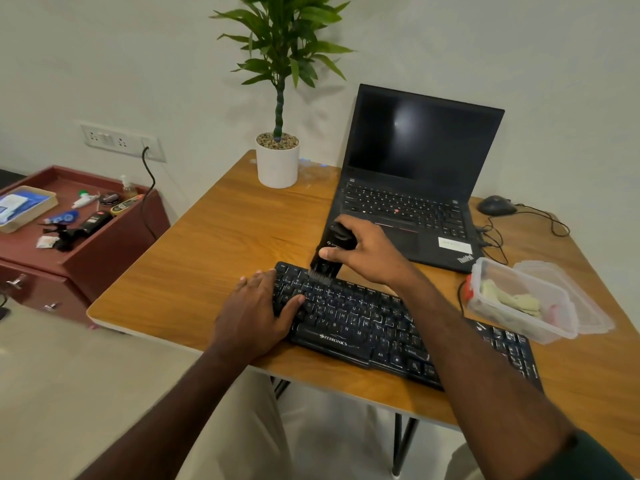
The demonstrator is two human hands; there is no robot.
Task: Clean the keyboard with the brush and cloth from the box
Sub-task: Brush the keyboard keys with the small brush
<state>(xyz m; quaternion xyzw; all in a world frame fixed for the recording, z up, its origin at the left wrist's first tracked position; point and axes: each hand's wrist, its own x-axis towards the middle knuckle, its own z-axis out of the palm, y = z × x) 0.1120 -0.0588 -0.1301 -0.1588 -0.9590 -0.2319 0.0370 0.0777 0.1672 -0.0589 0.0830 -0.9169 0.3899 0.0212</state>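
1. A black full-size Zebronics keyboard lies at an angle along the near edge of the wooden counter, its right end running under the right forearm.
2. The left hand rests flat on the keyboard's left end, its fingers fairly straight and together over the edge, the thumb lying on the keys; it holds nothing.
3. The right hand grips a black plastic cleaning brush from above, its fingers curled round the body and the thumb pressed on the near side.
4. The brush stands nearly upright, tilted a little, with its dark bristles touching the top rows of keys near the keyboard's left end, just beside the left hand.
5. A clear plastic rectangular box sits open on the counter to the right of the keyboard, a pale greenish cloth lying inside it.
6. The box's clear lid lies on the counter just behind it, on its right.
7. Behind the keyboard stands an open black laptop with a dark screen, and a white pot holding a green plant stands to its left.
8. A black wired mouse lies to the laptop's right.
9. A dark red side cabinet by the wall carries small items.
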